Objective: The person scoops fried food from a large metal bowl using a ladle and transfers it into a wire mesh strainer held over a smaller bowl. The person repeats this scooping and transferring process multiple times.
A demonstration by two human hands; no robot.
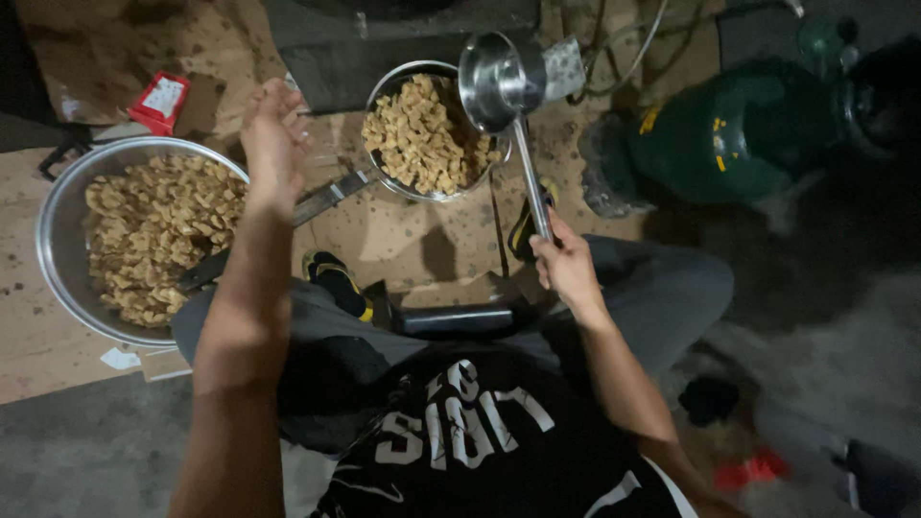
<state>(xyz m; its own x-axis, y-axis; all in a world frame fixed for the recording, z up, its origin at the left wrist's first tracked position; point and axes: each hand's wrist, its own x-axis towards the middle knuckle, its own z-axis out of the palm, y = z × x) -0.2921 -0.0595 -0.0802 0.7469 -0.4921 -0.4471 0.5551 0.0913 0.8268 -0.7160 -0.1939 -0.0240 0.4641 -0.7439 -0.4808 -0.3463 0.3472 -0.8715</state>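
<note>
Big steel bowl point(58, 240) of tan snack pieces sits left of the smaller bowl point(422, 129), also full. Scooping step; next, judged: dip ladle into the smaller bowl. Right hand point(568, 269) clamped on ladle point(499, 82), tilted over the smaller bowl's right rim. Left hand point(273, 134) raised, fingers loosely curled, empty.
</note>
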